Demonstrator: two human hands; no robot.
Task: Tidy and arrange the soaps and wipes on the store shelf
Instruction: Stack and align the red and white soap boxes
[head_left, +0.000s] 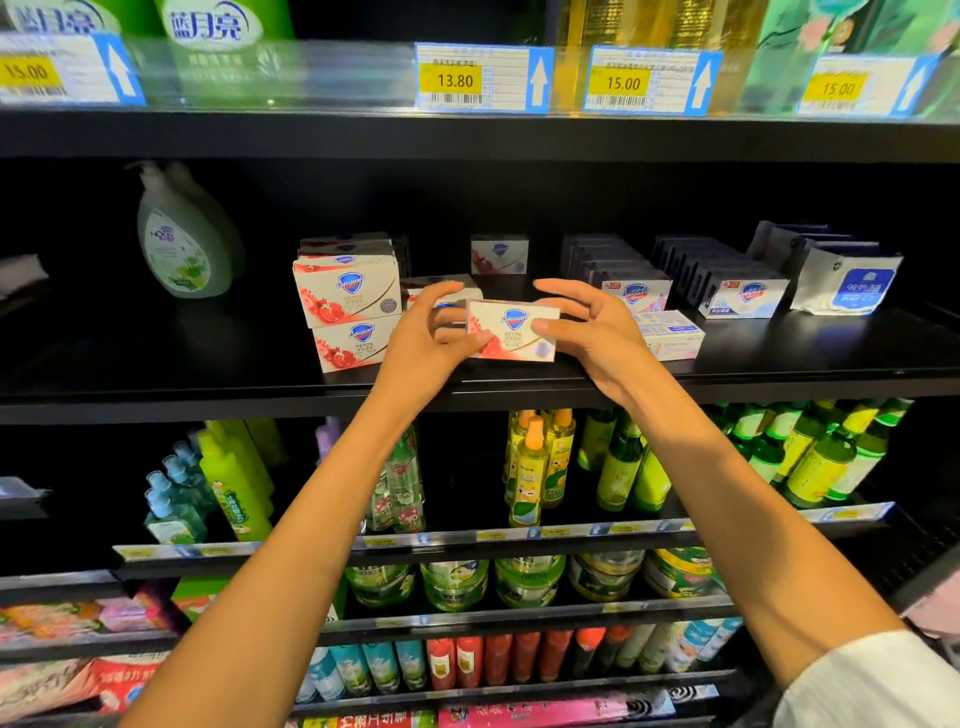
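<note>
Black store shelving is filling my view, with the middle shelf (208, 384) at chest height carrying the soaps and wipes I am tidying. Largest on it is a green pump bottle (182, 234) standing far left, then a stack of red-and-white soap boxes (348, 301) near the middle, rows of pale soap boxes (737, 296) to the right, and a wipes pack (852, 283) at the far right.

I am holding one red-and-white soap box (511, 330) just above the shelf's front edge, right of the stack. My left hand (423, 343) is gripping its left end with curled fingers, and my right hand (587, 332) is pinching its right end, thumb on the front face.

To do this well, I am judging that I should be keeping the box level, label facing out, and sliding it flush beside the stack so the fronts line up, without nudging the loose boxes behind.
</note>
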